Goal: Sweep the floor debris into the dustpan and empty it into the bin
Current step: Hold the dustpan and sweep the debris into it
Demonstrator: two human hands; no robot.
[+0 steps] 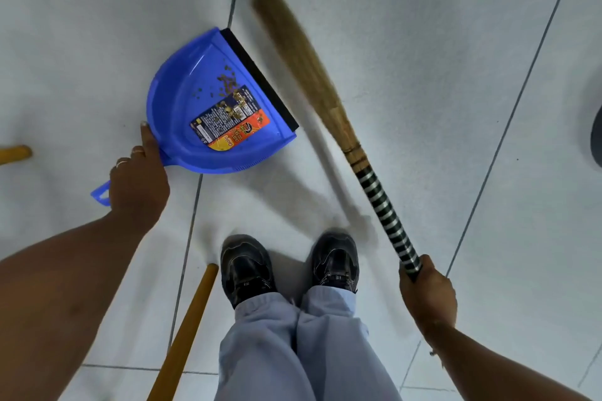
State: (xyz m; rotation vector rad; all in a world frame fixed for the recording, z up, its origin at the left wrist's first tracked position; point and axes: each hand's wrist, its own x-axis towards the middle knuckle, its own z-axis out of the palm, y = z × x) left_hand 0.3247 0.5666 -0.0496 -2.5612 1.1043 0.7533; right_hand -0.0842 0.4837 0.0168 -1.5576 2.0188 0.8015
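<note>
Step in hand: sweeping debris (228, 88) into dustpan (182, 107); judged near the end of the sweeping stage, since most visible crumbs already lie inside the pan.
Dustpan position: flat on tiled floor (407, 42), just ahead and left of the shoes; black rubber lip (260, 78) facing right toward the broom.
Debris position: small brown flakes inside the pan, clustered near the lip and over the printed label (231, 122); one or two dark specks on the floor further off, too small to identify.
Left hand (138, 182): closed around the dustpan handle (101, 194), index finger stretched along the pan's rear wall.
Right hand (426, 293): fist closed on the striped end of the broom (325, 101) handle.
Broom: bristles blurred, running just beside the lip; contact with lip or floor not resolvable.
Technique, pan: press lip hard to the floor, no gap; tilt rear slightly up only after last stroke.
Technique, broom: short, low strokes square to the lip; avoid flicking, light flakes likely to scatter.
Technique, lift: raise pan lip-high before carrying, to keep flakes at the back.
Risk: fine line of dust left at the lip; draw pan back and repeat.
Bin: not in view.
Count, dustpans: 1.
Count, grass brooms: 1.
Count, yellow wooden sticks (182, 335): 2 visible ends, one at left edge; whether one item, cannot tell.
Count, shoes (246, 267): 2.
Count, hands: 2, both occupied.
</note>
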